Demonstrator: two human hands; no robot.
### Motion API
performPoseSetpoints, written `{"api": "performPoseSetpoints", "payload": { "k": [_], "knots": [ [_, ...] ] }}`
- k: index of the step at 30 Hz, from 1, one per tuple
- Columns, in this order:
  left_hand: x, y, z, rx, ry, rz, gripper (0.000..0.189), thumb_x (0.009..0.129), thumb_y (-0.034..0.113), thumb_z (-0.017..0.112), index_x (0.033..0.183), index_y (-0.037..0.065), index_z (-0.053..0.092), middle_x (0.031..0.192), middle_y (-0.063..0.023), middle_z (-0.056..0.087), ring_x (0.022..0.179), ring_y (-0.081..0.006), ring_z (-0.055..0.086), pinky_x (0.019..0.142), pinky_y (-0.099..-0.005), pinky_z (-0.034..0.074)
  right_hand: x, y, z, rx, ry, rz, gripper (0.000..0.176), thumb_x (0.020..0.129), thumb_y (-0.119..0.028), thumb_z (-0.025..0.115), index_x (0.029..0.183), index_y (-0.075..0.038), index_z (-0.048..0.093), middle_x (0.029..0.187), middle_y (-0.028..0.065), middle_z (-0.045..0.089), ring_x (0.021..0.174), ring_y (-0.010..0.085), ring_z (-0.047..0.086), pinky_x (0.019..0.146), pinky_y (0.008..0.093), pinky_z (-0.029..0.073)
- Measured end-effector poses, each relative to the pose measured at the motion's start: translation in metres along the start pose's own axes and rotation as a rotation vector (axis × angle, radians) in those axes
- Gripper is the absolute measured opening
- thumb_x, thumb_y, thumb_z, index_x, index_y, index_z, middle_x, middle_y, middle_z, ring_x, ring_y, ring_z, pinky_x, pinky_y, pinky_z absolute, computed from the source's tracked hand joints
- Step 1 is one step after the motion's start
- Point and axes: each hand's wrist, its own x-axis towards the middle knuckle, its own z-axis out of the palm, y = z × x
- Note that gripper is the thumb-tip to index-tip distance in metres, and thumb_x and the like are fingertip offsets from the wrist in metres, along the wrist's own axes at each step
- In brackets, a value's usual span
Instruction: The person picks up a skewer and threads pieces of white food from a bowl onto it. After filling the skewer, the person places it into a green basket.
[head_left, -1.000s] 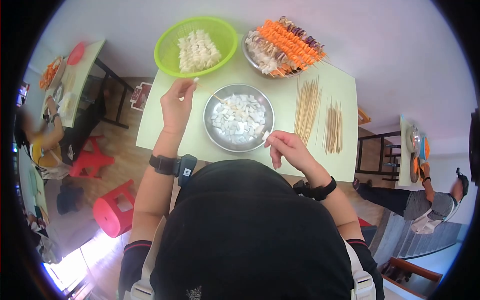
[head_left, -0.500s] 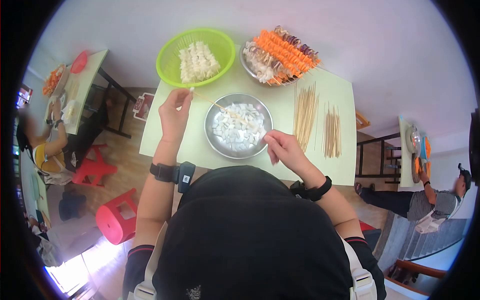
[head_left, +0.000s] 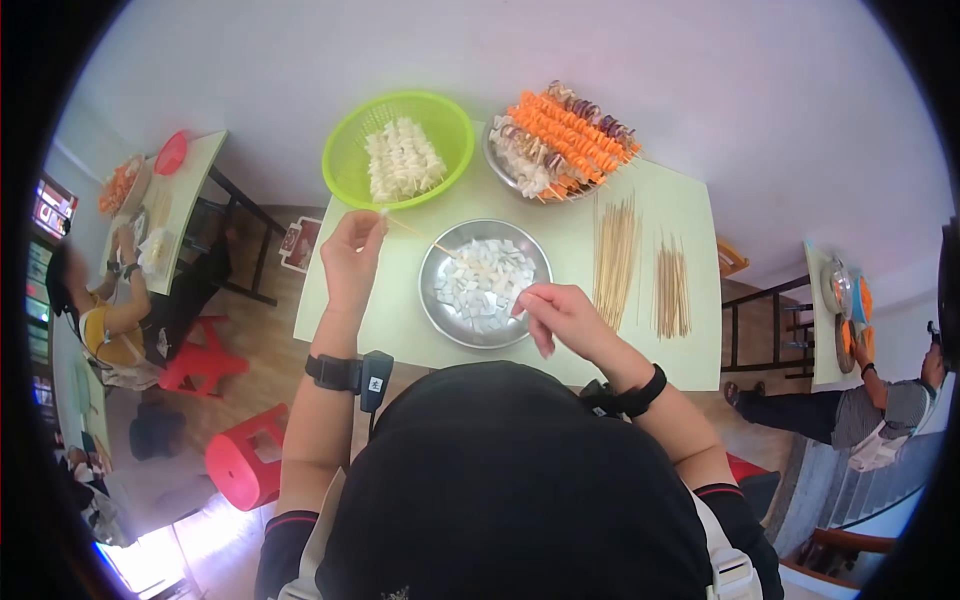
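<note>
My left hand is closed in a pinch at the left of the steel bowl. A small white food piece shows at its fingertips, at the end of a thin wooden skewer. The skewer slants down to the right over the bowl, lined up with my right hand. That hand is closed over the bowl's right side, its thumb and forefinger pinched where the skewer's other end blends into the contents. White cut pieces lie loose in the bowl.
Behind stand a green basket of white skewers and a bowl heaped with orange, purple and white skewers. Bare skewers lie at right in two bundles. Red stools stand at left. Other people work at side tables.
The view has shifted, so the table appears lower. Both hands keep their pinch, and the right hand sits slightly further over the bowl.
</note>
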Motion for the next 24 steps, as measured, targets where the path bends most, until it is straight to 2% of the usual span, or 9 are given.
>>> {"api": "performPoseSetpoints", "payload": {
  "k": [1, 3, 4, 10, 16, 18, 20, 21, 24],
  "knots": [
    [0.0, -0.002, 0.001, 0.001, -0.015, 0.015, 0.014, 0.084, 0.005, 0.063, 0.094, -0.004, 0.06, 0.085, -0.0073, 0.065, 0.078, -0.0117, 0.063, 0.074, -0.0237, 0.05, 0.002, 0.0, -0.002, 0.001, -0.004, 0.001, 0.025, 0.096, -0.019, 0.043, 0.089, -0.001, 0.058, 0.052, 0.0028, 0.052, 0.042, 0.0128, 0.052, 0.044, 0.0257, 0.044],
    [-0.002, -0.001, 0.004, 0.005, -0.026, 0.031, 0.014, 0.084, 0.008, 0.064, 0.093, -0.002, 0.061, 0.083, -0.0074, 0.066, 0.077, -0.0127, 0.064, 0.074, -0.0257, 0.051, 0.006, -0.002, -0.007, 0.535, -0.193, 0.132, 0.025, 0.096, -0.02, 0.043, 0.089, -0.001, 0.057, 0.05, 0.0017, 0.05, 0.04, 0.0115, 0.05, 0.042, 0.0245, 0.041],
    [-0.003, 0.002, 0.005, 0.001, -0.011, 0.015, 0.014, 0.084, 0.007, 0.064, 0.093, -0.002, 0.061, 0.083, -0.0074, 0.066, 0.077, -0.0129, 0.064, 0.074, -0.0258, 0.051, 0.008, -0.004, -0.006, 0.536, -0.196, 0.128, 0.025, 0.096, -0.02, 0.043, 0.089, -0.001, 0.057, 0.05, 0.0017, 0.05, 0.04, 0.0115, 0.05, 0.042, 0.0245, 0.041],
    [0.002, 0.002, -0.001, -0.01, 0.059, 0.021, 0.014, 0.083, 0.005, 0.064, 0.094, -0.002, 0.061, 0.084, -0.008, 0.066, 0.077, -0.0134, 0.064, 0.074, -0.0262, 0.051, 0.017, -0.008, 0.011, -0.157, 0.054, -0.124, 0.027, 0.098, -0.021, 0.039, 0.089, 0.0, 0.052, 0.048, 0.0015, 0.048, 0.037, 0.0113, 0.048, 0.038, 0.0228, 0.039],
    [0.008, 0.01, -0.006, -0.037, 0.05, 0.018, 0.014, 0.084, 0.003, 0.063, 0.095, -0.003, 0.059, 0.086, -0.007, 0.064, 0.079, -0.0116, 0.063, 0.074, -0.0233, 0.05, 0.025, -0.025, 0.004, 0.516, -0.195, 0.079, 0.027, 0.098, -0.019, 0.038, 0.085, 0.001, 0.05, 0.048, 0.0025, 0.048, 0.035, 0.0133, 0.047, 0.037, 0.0239, 0.039],
    [0.01, 0.011, -0.008, -0.036, 0.041, 0.026, 0.013, 0.085, 0.001, 0.062, 0.096, -0.004, 0.057, 0.088, -0.0058, 0.063, 0.081, -0.0101, 0.061, 0.075, -0.0209, 0.049, 0.028, -0.026, 0.006, 0.449, -0.194, 0.049, 0.025, 0.097, -0.019, 0.039, 0.086, 0.0, 0.052, 0.049, 0.0027, 0.048, 0.037, 0.0142, 0.049, 0.04, 0.024, 0.04],
    [0.009, 0.013, -0.009, -0.121, 0.03, 0.022, 0.015, 0.083, 0.006, 0.065, 0.094, -0.003, 0.061, 0.086, -0.0072, 0.065, 0.078, -0.0113, 0.062, 0.074, -0.0244, 0.05, 0.028, -0.033, 0.019, -0.211, -0.011, -0.179, 0.022, 0.096, -0.018, 0.041, 0.087, -0.002, 0.055, 0.049, 0.0029, 0.049, 0.04, 0.0139, 0.051, 0.042, 0.024, 0.041],
    [0.008, 0.015, -0.007, -0.126, 0.032, 0.02, 0.015, 0.083, 0.006, 0.065, 0.094, -0.003, 0.061, 0.086, -0.0072, 0.065, 0.078, -0.0113, 0.062, 0.074, -0.0244, 0.05, 0.039, -0.019, 0.024, -0.553, 0.164, -0.554, 0.02, 0.095, -0.018, 0.044, 0.087, -0.004, 0.057, 0.05, 0.0029, 0.05, 0.041, 0.0121, 0.051, 0.042, 0.0246, 0.041],
    [0.005, 0.022, -0.003, -0.117, 0.046, 0.034, 0.015, 0.082, 0.006, 0.066, 0.094, -0.003, 0.061, 0.085, -0.0069, 0.065, 0.077, -0.0117, 0.063, 0.074, -0.0244, 0.05, 0.037, -0.02, 0.029, -0.344, 0.058, -0.329, 0.023, 0.096, -0.02, 0.043, 0.088, -0.002, 0.055, 0.051, 0.0032, 0.051, 0.04, 0.0123, 0.051, 0.042, 0.0242, 0.042]
  ]
}}
